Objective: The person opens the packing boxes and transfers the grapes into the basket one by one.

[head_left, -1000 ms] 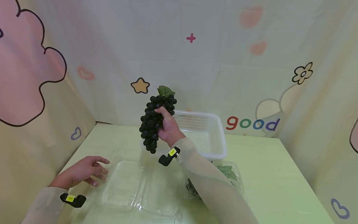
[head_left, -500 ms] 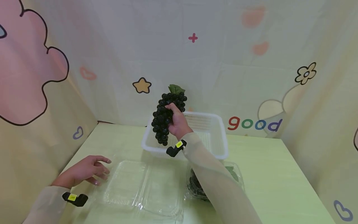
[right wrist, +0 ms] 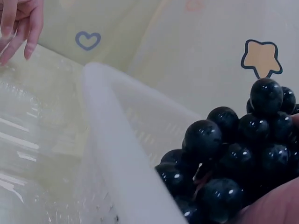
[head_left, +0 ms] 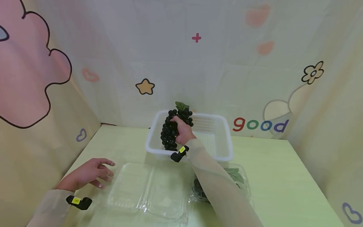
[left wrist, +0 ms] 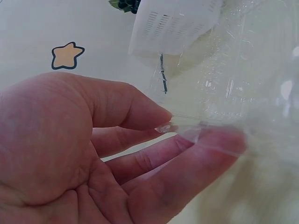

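Observation:
My right hand (head_left: 184, 130) grips a bunch of dark grapes (head_left: 169, 135) with a green leaf (head_left: 181, 106) at its top. The bunch's lower end is inside the white plastic basket (head_left: 229, 138), behind the near rim. In the right wrist view, the grapes (right wrist: 222, 163) lie beyond the basket's rim (right wrist: 121, 154). At the left, my left hand (head_left: 90, 173) is at the edge of an open clear plastic clamshell box (head_left: 127, 186). The left wrist view shows a thin clear edge of it between my thumb (left wrist: 135, 105) and fingers (left wrist: 187, 172).
A second clear clamshell (head_left: 246, 186), with dark grapes and a leaf (head_left: 233, 174) in it, stands in front of the basket, partly hidden by my right sleeve (head_left: 218, 183). A printed curtain (head_left: 170, 56) hangs behind and beside the pale table (head_left: 278, 176).
My right hand has carried the grapes rightward over the basket, then lowered them so their bottom end is behind its near rim. My left hand has stayed at the open clamshell.

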The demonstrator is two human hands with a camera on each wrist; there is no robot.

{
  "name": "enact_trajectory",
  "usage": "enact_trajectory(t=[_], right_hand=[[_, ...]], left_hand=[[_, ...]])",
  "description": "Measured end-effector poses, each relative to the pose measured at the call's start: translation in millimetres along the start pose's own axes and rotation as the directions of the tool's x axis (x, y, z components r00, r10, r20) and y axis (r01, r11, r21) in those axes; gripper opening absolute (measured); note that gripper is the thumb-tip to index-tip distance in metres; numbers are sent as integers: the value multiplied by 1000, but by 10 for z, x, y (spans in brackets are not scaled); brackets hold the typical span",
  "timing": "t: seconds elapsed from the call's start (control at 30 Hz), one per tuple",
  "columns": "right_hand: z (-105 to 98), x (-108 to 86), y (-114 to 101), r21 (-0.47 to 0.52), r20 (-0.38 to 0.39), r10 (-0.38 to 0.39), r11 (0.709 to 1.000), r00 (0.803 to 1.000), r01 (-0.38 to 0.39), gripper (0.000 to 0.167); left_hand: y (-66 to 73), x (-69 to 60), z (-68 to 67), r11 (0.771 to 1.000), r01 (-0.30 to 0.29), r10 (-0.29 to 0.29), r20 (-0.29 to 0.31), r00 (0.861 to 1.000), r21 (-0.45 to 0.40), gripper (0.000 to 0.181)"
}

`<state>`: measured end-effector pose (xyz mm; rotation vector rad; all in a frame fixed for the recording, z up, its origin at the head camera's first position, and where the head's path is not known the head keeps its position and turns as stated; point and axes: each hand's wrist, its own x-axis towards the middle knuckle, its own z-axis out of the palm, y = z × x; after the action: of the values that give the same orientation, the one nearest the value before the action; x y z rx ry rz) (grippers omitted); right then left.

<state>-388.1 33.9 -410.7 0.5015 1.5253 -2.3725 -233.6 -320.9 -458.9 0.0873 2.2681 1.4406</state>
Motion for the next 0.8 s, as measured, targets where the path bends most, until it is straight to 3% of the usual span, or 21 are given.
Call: enact_trajectory(t=[0.4,0.6,0.8], right_hand=[[-60,103,36,-60,-41,142,988,989,-144,90],[-30,119,34,-84,-46,175,980,984,-178,79],[-55,147,55,-233,-45,133,962,990,-140,40]], left_hand=[[-5,2,-3,1000,-6,6,11,1000,-11,50],[30,-13,-11,1000,-9,9,9,1000,-7,49],[39,-9,-3,1000,4,-4,4,1000,-2,49]])
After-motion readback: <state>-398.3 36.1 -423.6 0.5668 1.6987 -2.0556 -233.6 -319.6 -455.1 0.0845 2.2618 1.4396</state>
